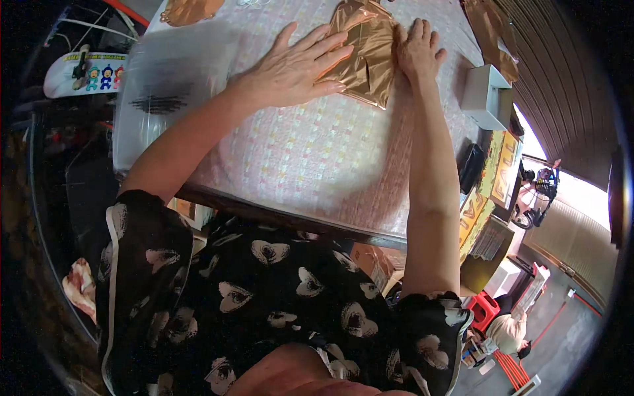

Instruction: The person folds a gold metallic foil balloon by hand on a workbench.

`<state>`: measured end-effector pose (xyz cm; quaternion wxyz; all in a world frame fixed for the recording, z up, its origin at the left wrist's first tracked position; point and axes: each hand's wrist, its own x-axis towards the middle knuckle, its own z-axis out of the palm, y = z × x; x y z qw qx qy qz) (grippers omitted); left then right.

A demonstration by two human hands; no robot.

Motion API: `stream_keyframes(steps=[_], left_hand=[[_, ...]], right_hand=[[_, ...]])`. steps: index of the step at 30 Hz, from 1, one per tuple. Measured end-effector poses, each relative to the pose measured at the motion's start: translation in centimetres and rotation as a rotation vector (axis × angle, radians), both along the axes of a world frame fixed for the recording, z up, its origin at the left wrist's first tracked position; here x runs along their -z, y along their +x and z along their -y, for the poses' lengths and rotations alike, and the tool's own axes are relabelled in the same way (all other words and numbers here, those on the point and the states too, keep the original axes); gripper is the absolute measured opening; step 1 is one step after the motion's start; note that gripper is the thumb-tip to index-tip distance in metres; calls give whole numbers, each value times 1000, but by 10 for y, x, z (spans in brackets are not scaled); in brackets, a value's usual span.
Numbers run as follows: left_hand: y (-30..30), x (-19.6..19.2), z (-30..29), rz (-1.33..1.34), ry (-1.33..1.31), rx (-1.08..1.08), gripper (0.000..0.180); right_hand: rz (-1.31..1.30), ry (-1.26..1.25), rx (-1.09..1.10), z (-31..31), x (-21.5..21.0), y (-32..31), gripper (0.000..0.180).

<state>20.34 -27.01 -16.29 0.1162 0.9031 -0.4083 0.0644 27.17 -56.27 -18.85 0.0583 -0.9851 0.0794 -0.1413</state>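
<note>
A crinkled, copper-coloured foil piece lies flat on the patterned tablecloth at the far middle of the table. My left hand rests with its fingers spread, the fingertips lying over the foil's left side. Along the foil's right edge, my right hand is palm down with its fingers apart and slightly bent, the thumb side close to or touching the foil. Neither hand grips anything that I can see. Whether the foil is a bag or a flat balloon, I cannot tell.
Clear plastic sheeting or bags cover the table's left side. Another copper foil piece lies at the far left. A white open box, a black case and yellow boxes line the right. Another person is beyond, lower right.
</note>
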Motion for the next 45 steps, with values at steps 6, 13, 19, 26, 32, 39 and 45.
stream_keyframes(steps=[6, 13, 19, 26, 32, 39, 45], left_hand=[[1, 1, 0, 9, 52, -16, 71], [1, -3, -8, -11, 60, -32, 72], [0, -10, -1, -73, -122, -30, 80], [14, -12, -32, -182, -940, -198, 86], [-4, -38, -38, -167, -836, -165, 40], [-16, -40, 10, -171, -524, 50, 32], [1, -20, -5, -202, -604, -164, 29]], right_hand=[[27, 154, -71, 27, -29, 23, 48], [-129, 549, -51, -10, -48, 21, 31], [-224, 1190, -49, -3, -69, 4, 14], [236, 964, -512, -28, -172, -121, 12], [242, 292, -756, -6, -117, -226, 21], [76, 234, -668, -1, -90, -260, 48], [227, 324, -457, -26, -77, -200, 55]])
